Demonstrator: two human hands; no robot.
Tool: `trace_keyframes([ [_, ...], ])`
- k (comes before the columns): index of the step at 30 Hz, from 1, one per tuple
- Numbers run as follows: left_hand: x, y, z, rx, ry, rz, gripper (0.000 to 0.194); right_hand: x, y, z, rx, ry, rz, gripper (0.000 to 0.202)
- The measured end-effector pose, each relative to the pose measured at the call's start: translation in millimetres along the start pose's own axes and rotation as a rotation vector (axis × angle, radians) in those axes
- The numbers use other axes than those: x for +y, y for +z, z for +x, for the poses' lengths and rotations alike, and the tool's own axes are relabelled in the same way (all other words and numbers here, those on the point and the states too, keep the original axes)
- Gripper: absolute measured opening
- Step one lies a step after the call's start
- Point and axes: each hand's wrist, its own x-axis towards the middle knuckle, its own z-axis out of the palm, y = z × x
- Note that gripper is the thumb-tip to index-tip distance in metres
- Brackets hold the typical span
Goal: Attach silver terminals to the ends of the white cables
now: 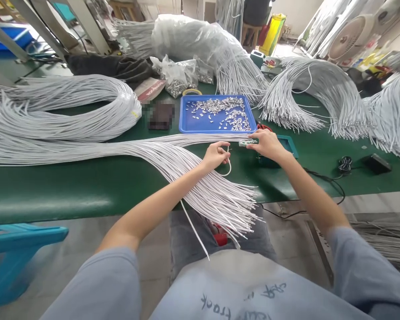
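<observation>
My left hand point(216, 156) is closed in a pinch on a white cable point(230, 169), whose short end curls below the fingers. Under my left forearm, a fan of white cables point(210, 191) spreads over the table's front edge. My right hand point(268, 144) reaches in from the right, thumb and fingers drawn together at the tips of a straight bundle of cables point(193, 140). A small clear and green piece point(247, 143) shows at those fingertips; whether they grip it or a cable is unclear. Partly behind that hand stands a teal box point(288, 146).
A blue tray point(183, 116) of small metal parts lies beyond my hands. Coiled cable bundles point(96, 129) fill the left, with more bundles point(340, 93) at right. A dark blurred object point(160, 116), bags of metal parts point(180, 80) and a black adapter point(376, 163) rest on the green table point(70, 191).
</observation>
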Motion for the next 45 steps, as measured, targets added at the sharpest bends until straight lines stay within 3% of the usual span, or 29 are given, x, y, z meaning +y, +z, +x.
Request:
trace_keyframes([
  [3,0.2,-0.6,-0.8,-0.013,-0.005,0.005,0.029,10.4,-6.3,7.1,-0.142,-0.042,-0.109,0.032],
  [8,1.3,-1.0,-1.3,-0.053,0.019,-0.011,0.025,14.8,-6.7,11.2,-0.201,-0.099,-0.23,0.025],
  [16,4.1,0.8,-2.5,-0.097,-0.022,-0.078,0.024,9.4,-8.2,16.6,-0.251,-0.014,-0.209,0.023],
  [38,-0.7,2.2,2.4,-0.088,0.0,-0.004,0.023,-26.3,4.7,-0.6,-0.156,-0.069,-0.169,0.015],
  [43,0.1,1.3,1.4,-0.087,0.0,0.016,0.023,-21.3,5.9,-0.6,-0.154,-0.084,-0.166,0.014],
  [45,0.2,0.9,1.0,-0.092,0.007,0.014,0.023,-12.7,6.1,0.1,-0.175,-0.155,-0.11,0.02],
])
